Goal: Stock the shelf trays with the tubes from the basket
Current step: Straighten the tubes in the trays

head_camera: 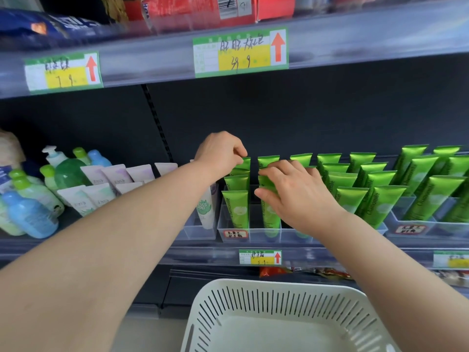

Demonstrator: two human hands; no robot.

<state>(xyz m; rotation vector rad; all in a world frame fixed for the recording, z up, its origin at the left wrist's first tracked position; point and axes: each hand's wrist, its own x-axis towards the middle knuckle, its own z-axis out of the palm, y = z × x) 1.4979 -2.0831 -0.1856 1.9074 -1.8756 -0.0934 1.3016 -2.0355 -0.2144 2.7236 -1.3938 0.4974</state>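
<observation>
Several green tubes (237, 207) stand upright in rows inside clear plastic shelf trays (225, 231) on the middle shelf. My left hand (220, 153) reaches to the back of the leftmost row and pinches the top of a rear green tube (245, 162). My right hand (294, 189) lies over the second row, thumb and fingers curled round a green tube (265, 185) near its top. More green tubes (380, 199) fill the trays to the right. The white slotted basket (279, 318) sits below the shelf, and I see no tubes in it.
White and pale tubes (101, 184) and green and blue bottles (30, 207) stand to the left. The upper shelf edge carries price labels (239, 53). A small price label (260, 257) marks the shelf lip above the basket. Red packets (274, 271) lie on the shelf below.
</observation>
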